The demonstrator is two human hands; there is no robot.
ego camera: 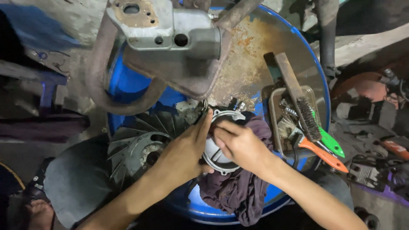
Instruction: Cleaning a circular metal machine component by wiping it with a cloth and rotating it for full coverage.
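Blue drum (128, 81), top face up, serves as the bench; its lid is rusted over the far half, paint showing at the left and along the near rim.

Cast grey housing (170, 32) on a rusty curved frame hangs over the drum's far-left part, bolt holes visible.

Finned grey fan wheel (138, 147) lies at the drum's near-left edge, blades radiating round a hub.

Dark purple rag (238, 191) is spread across the near edge, part of it drooping over the rim.

Shallow metal tray (275, 123) sits at the right edge. Across it: a wooden-handled wire brush (298, 100), lying diagonally, bristles toward the near end; an orange-handled tool (324, 155) and a green-handled tool (332, 145), both handles poking off the tray toward the near-right rim (working ends buried among small bits, can't tell their kind).

Round grey metal ring cover (221, 140) rests on the rag, about the middle of the drum's near half, just right of the fan wheel.

Left hand (185, 151) grips the cover's left side, fingers extended up along its edge, thumb underneath near the bottom lip.

Right hand (240, 142) lies on the cover's top-right, fingers curled and pressed onto its face, pointing left toward the left hand's fingertips; the two nearly touch.
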